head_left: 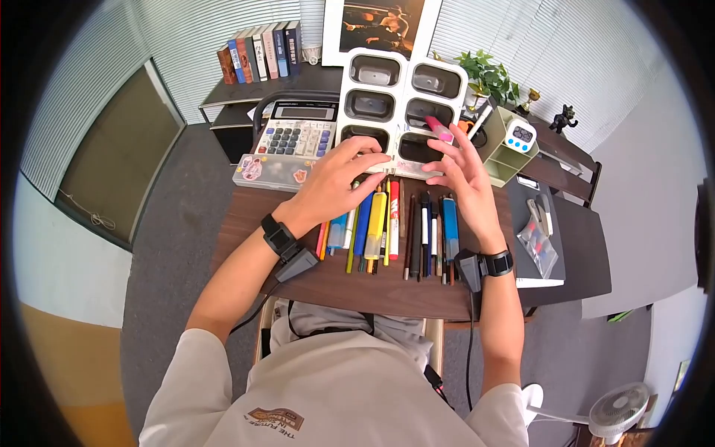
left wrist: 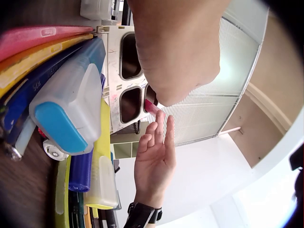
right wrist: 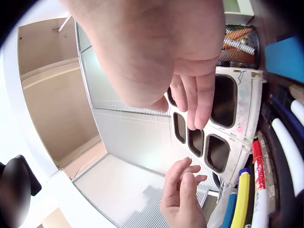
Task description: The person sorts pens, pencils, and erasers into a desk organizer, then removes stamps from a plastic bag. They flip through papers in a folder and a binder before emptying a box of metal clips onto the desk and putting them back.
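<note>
A white organizer [head_left: 402, 104] with two columns of dark compartments stands upright at the back of the desk. A pink marker [head_left: 438, 128] sticks out of a right-column compartment. My right hand [head_left: 468, 175] is in front of that column, fingers extended, with fingertips close beside the marker's outer end; the right wrist view hides the marker. At the lower left of the organizer is my left hand [head_left: 342, 182], fingers loosely bent, fingertips over its lower front near the middle seam. Below both hands lies a row of pens, with a yellow highlighter [head_left: 376, 223] and a red-and-white marker [head_left: 394, 220].
Left of the organizer sits a calculator [head_left: 298, 130], with a clear pencil case [head_left: 272, 171] before it. A green holder [head_left: 510, 153] bearing a white timer [head_left: 520, 135] stands on the right. Beyond it, a stapler [head_left: 544, 216] and clear pouch [head_left: 538, 246] lie on a dark folder.
</note>
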The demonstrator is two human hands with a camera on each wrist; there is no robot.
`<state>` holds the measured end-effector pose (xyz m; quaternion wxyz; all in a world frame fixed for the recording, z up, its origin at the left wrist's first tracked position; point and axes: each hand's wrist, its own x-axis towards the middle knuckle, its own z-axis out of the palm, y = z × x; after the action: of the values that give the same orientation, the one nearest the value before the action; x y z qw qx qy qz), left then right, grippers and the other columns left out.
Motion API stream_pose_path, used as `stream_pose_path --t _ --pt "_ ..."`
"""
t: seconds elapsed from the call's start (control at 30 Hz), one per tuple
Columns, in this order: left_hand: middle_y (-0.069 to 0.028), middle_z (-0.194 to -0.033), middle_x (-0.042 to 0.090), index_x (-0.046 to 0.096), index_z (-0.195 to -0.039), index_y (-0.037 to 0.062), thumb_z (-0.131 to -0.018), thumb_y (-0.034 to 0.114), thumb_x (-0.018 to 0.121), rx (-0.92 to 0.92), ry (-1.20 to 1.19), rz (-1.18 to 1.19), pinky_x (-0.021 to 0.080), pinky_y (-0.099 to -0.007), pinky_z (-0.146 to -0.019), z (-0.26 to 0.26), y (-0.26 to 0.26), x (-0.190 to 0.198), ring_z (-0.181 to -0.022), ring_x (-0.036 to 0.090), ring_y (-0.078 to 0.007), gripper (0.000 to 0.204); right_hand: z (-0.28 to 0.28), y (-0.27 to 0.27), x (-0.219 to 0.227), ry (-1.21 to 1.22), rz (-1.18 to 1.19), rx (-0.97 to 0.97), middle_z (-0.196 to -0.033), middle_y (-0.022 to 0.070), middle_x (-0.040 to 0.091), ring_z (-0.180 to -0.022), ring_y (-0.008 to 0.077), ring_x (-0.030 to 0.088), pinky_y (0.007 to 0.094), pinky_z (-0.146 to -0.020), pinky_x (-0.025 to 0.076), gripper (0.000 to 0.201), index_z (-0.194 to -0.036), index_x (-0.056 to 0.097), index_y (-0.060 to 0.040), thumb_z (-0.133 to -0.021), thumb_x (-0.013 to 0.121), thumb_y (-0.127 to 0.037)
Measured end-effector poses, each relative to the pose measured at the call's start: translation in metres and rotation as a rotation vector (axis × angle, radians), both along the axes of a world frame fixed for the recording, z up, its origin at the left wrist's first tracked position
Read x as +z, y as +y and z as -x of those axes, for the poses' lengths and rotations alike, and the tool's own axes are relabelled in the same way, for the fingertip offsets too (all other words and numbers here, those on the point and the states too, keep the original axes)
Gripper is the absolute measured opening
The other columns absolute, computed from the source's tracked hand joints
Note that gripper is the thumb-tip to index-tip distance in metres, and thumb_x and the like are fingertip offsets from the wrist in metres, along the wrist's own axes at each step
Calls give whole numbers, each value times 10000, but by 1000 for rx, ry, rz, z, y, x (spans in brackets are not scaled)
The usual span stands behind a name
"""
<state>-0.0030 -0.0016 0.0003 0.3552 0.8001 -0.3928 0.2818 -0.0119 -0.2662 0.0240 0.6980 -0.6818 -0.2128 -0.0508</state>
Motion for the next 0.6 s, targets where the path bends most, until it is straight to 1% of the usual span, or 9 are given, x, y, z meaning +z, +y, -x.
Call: stream_pose_path --t 0.17,0.23,0.27,0.33,0.37,0.43,0.5,0.57,0.6 --pt "-118 -1205 630 705 -1207 38 -915 15 715 -5 -2 16 550 -357 -907 -1 0 -1 -1065 664 -265 293 5 1 0 -6 18 -7 -1336 127 653 -1018 161 682 302 -847 583 540 -1598 355 -60 -1090 529 -109" --pt "-119 -1178 646 712 -1187 31 -933 8 691 22 -10 41 548 -351 -899 -2 0 -2 -1048 670 -260 256 4 -2 -2 31 166 40 -1208 78 715 -987 125 679 269 -834 554 427 -1486 516 -48 -1076 581 -148" --pt "-119 -1178 646 712 -1187 31 -933 8 691 25 -9 42 548 -351 -899 -2 1 -2 -1048 670 -260 256 10 3 1 87 243 19 -1072 28 743 -936 88 671 239 -814 525 300 -1321 657 -42 -1046 645 -162" --pt "-116 -1156 654 717 -1165 24 -947 13 676 46 -15 57 546 -347 -885 -4 1 -2 -1034 674 -260 222 18 14 -7 -35 400 97 -1027 -1 750 -881 64 663 237 -792 520 227 -1172 744 -55 -956 760 -124" --pt "-116 -1156 654 717 -1165 24 -947 13 676 48 -14 58 546 -347 -885 -4 1 -2 -1034 674 -260 222 24 20 -1 -47 531 178 -986 27 735 -893 112 669 285 -784 526 262 -1125 751 -59 -898 819 -171" --pt "-115 -1157 655 716 -1158 20 -953 26 673 45 -5 64 544 -352 -877 -3 1 0 -1037 671 -264 209 33 31 0 -308 707 357 -955 72 694 -904 208 656 350 -804 524 341 -1116 742 -61 -850 848 -246" --pt "-116 -1156 656 715 -1156 20 -953 29 673 44 2 64 543 -356 -879 -3 1 -2 -1037 669 -270 208 43 38 -4 -370 880 418 -944 109 655 -910 302 620 409 -838 512 448 -1164 721 -64 -816 852 -314" --pt "-116 -1155 657 715 -1154 19 -952 33 674 47 9 65 543 -360 -881 -4 2 -3 -1037 667 -276 206 46 42 -5 -305 978 444 -1024 141 680 -978 330 640 427 -879 506 526 -1223 693 -69 -809 847 -355" --pt "-117 -1156 658 715 -1153 20 -951 35 675 43 5 61 542 -364 -884 -4 2 -4 -1038 666 -281 207 46 41 -9 -366 943 407 -967 129 673 -900 302 633 424 -824 512 553 -1232 693 -61 -802 857 -367"
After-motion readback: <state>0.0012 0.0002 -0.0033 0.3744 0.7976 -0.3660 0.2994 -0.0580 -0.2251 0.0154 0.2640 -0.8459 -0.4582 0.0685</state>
